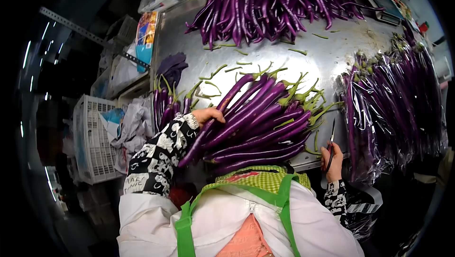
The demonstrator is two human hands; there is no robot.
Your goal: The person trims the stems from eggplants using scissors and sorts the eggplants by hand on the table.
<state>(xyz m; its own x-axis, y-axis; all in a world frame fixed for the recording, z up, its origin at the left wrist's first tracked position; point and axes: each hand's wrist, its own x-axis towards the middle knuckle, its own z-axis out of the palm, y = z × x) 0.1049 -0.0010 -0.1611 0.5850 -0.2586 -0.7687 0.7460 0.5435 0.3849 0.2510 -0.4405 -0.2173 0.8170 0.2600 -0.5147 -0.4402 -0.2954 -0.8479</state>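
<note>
The loose eggplants (265,117) lay fanned on the metal surface (322,53), just right of the left grip (209,115), stems facing away from the body; that grip curled round the leftmost eggplant (233,93) of the fan, its forearm angled forward and inward; the right grip (333,159), low beside the surface's near edge, was closed on scissors (332,136), blades upward and forearm pointing forward; wrapped eggplants (388,105) lay right of it; beyond both grips were green stem pieces (297,51) and a larger eggplant heap (260,8); a white basket (97,148) stood left of the left grip.
</note>
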